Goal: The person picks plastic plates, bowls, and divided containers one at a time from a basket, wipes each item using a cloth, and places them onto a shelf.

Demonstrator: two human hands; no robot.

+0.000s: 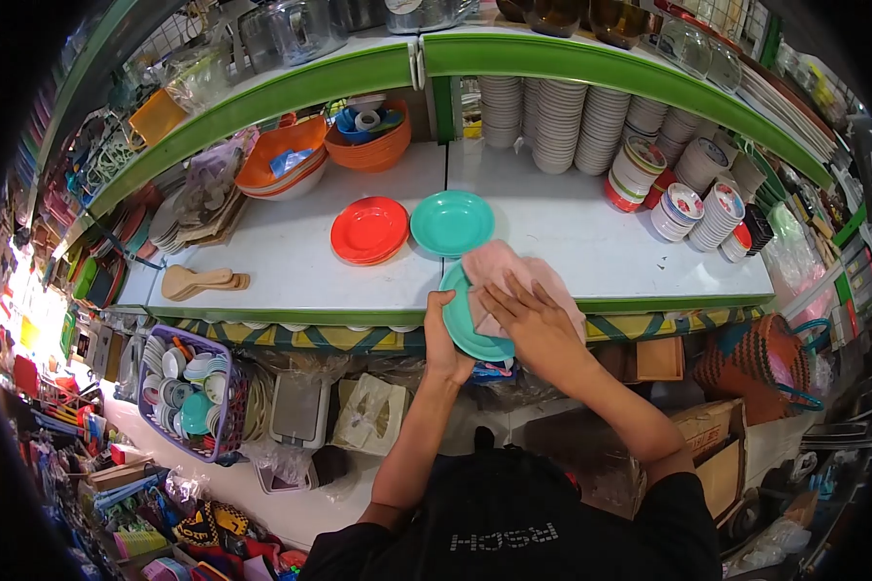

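Note:
My left hand (444,341) grips the left rim of a teal plate (460,324), thumb on top and the other fingers beneath, mostly hidden. The plate is held tilted at the shelf's front edge. My right hand (533,315) presses a pink cloth (502,266) against the plate's face, its fingers spread over the fabric. The cloth covers the plate's right part. Just beyond, another teal plate (451,224) lies on the white shelf (300,237). Beside it to the left is a small stack of red and orange plates (369,229).
Orange bowls (291,160) stand at the shelf's back left, wooden paddles (199,282) at its front left. Stacked white bowls (557,126) and printed cups (678,208) fill the right. Below are a purple basket of dishes (225,387) and a woven basket (761,363). A green-edged shelf (591,60) runs overhead.

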